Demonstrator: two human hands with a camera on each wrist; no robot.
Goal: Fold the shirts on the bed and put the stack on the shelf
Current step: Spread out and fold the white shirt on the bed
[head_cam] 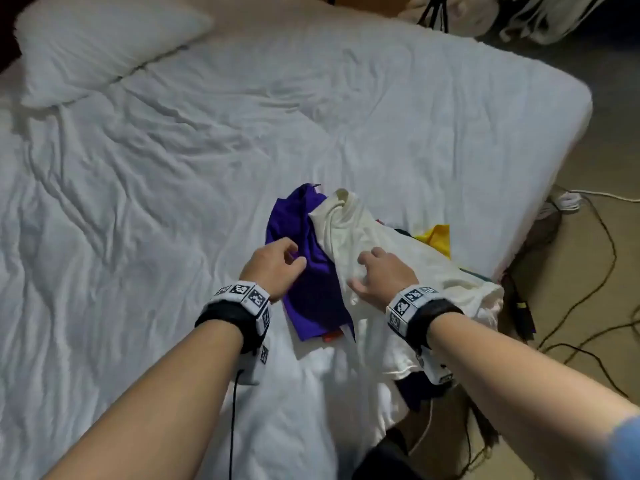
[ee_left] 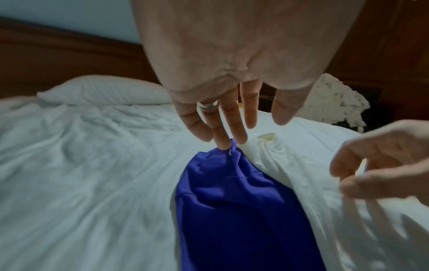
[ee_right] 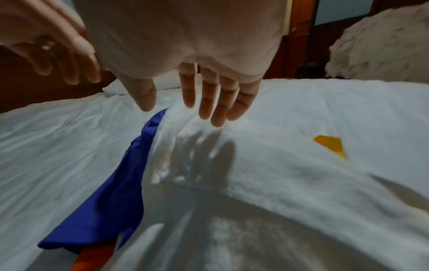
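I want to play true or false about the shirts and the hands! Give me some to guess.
1. The purple shirt lies left of the white shirt. True.
2. The shirts are neatly folded in a stack. False: they lie crumpled in a heap.
3. A bit of yellow cloth peeks out beside the white shirt. True.
4. The right hand lifts the pillow. False: it is over the white shirt, holding nothing.
5. The left hand wears a ring. True.

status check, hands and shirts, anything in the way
Left hand open, over purple shirt. Right hand open, over cream shirt. Shirts piled unfolded at bed corner. Nothing in the way.
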